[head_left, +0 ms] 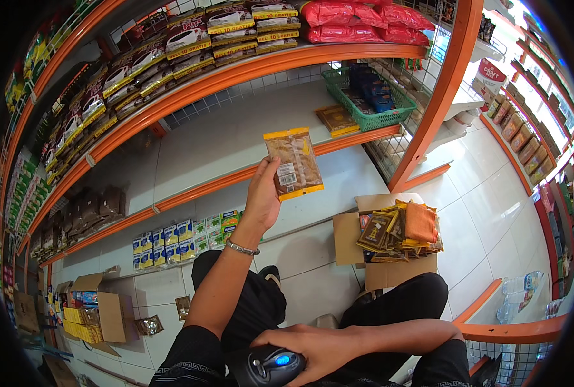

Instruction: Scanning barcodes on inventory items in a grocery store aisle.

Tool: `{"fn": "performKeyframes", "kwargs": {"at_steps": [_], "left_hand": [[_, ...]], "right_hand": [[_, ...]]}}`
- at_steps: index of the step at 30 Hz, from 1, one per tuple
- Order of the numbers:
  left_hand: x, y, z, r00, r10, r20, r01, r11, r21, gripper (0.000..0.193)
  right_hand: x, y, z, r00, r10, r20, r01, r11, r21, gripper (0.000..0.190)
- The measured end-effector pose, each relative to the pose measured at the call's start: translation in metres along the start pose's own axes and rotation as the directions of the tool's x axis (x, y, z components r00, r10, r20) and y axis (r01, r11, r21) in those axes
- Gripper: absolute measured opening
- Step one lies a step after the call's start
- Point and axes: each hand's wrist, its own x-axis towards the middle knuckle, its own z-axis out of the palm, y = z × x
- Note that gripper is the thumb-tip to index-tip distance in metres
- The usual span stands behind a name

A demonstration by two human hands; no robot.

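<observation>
My left hand (263, 196) pinches a flat brown-and-yellow plastic packet (302, 159) by its left edge, raised before the lower shelves. A printed label with a barcode faces me. Low in front of my body, my right hand (323, 346) is wrapped around a black handheld barcode scanner (270, 366) with a lit blue light on top. To the right on the floor, an open cardboard box (400, 275) is heaped with similar packets (377, 229). An orange cloth-like piece (420, 221) lies on the heap. Another such packet (337, 121) rests on the shelf.
A green plastic basket (381, 122) with dark blue packs sits on the middle shelf (229, 126). Coffee packs (187, 41) fill the shelf above. Small cartons (171, 242) line the bottom shelf. An open carton (113, 317) and loose packets (149, 325) lie on the floor at left. An orange upright (441, 96) rises at right.
</observation>
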Motion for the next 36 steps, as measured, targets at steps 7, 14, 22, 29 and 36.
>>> {"fn": "performKeyframes", "kwargs": {"at_steps": [7, 14, 22, 29, 36], "left_hand": [[0.001, -0.002, 0.001, 1.0, -0.003, 0.004, 0.003, 1.0, -0.003, 0.024], [-0.004, -0.002, -0.001, 1.0, 0.016, -0.022, -0.015, 0.999, 0.028, 0.025], [0.002, 0.0, 0.005, 0.998, 0.051, 0.039, -0.053, 0.997, 0.064, 0.027], [-0.002, 0.006, 0.005, 0.999, 0.034, 0.011, -0.034, 0.996, 0.077, 0.026], [-0.006, 0.003, 0.008, 0.999, 0.038, 0.029, -0.04, 0.996, 0.083, 0.026]], "right_hand": [[0.001, 0.002, -0.005, 0.979, 0.194, 0.06, -0.203, 0.956, 0.212, 0.069], [-0.003, -0.007, -0.006, 0.961, 0.275, 0.013, -0.271, 0.953, -0.134, 0.076], [0.005, -0.012, -0.015, 0.674, 0.162, -0.72, -0.131, 0.986, 0.099, 0.062], [0.0, -0.025, -0.017, 0.862, 0.198, -0.466, -0.274, 0.957, -0.1, 0.067], [-0.007, -0.011, 0.016, 0.986, 0.157, 0.047, -0.146, 0.972, -0.184, 0.067]]}}
